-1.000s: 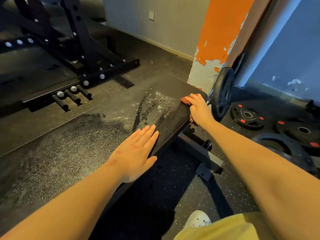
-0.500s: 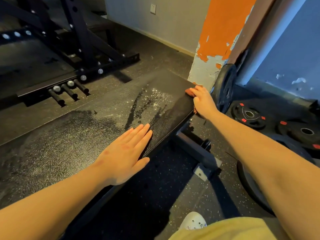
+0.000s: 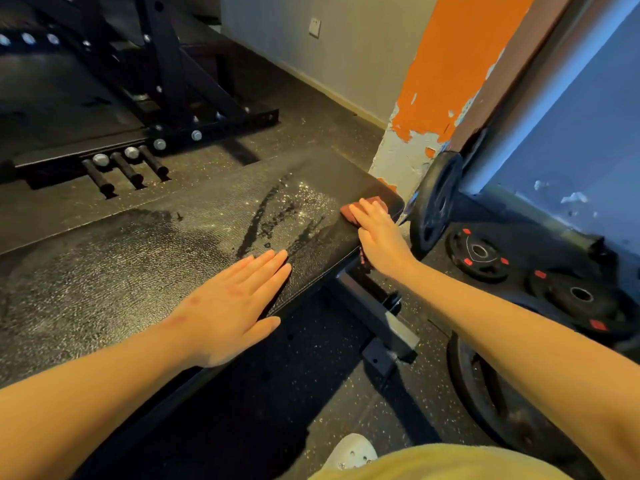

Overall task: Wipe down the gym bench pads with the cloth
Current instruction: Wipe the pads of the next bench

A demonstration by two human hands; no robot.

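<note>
A long black bench pad [image 3: 145,258] runs from lower left to the far right, with wet streaks and droplets near its far end. My left hand [image 3: 228,303] lies flat on the pad's near edge, fingers straight and together. My right hand [image 3: 377,230] presses a reddish-brown cloth [image 3: 375,202] onto the pad's far right corner, fingers extended over it. Most of the cloth is hidden under the hand; a bit hangs below the pad edge.
The bench's steel leg and foot [image 3: 377,317] stick out under the pad. Weight plates [image 3: 479,252] lie on the floor at right and one plate [image 3: 433,202] leans on the orange pillar [image 3: 450,81]. A black rack [image 3: 173,98] with pegs stands behind the bench.
My right hand with the cloth has shifted slightly along the pad's far corner. My left hand stays flat on the pad. The view has moved a little.
</note>
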